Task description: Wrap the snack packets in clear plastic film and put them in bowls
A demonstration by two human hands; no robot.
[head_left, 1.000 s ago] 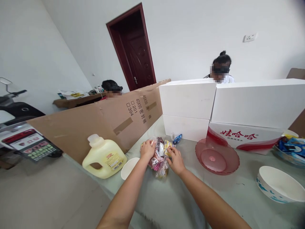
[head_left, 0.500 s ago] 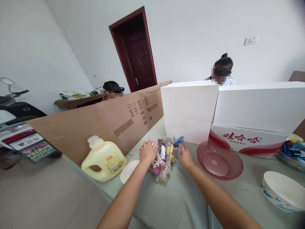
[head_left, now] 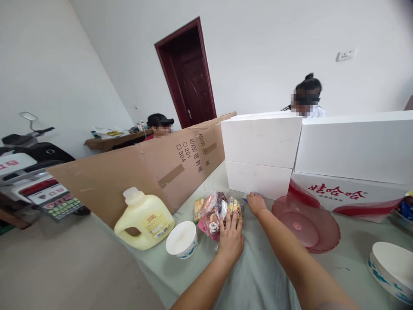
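Note:
A pile of small wrapped snacks (head_left: 215, 210) lies on the pale green tablecloth (head_left: 258, 280). My left hand (head_left: 230, 239) rests flat on the pile's near side, fingers spread. My right hand (head_left: 256, 203) reaches further back, to the foot of the white foam boxes (head_left: 261, 142). Its fingers are curled over a small blue packet (head_left: 245, 199), of which only a sliver shows at the hand's left.
A yellow detergent jug (head_left: 145, 219) and a white paper bowl (head_left: 182, 239) stand to the left. A pink plate (head_left: 306, 221) leans against a red-and-white carton (head_left: 342, 193). Another bowl (head_left: 392, 265) sits far right. A cardboard sheet (head_left: 145, 168) walls the left edge. Two people sit behind.
My right hand left the snack pile and reached back onto the blue packet. My left hand moved from the pile's far left to its near side. The view shifted right.

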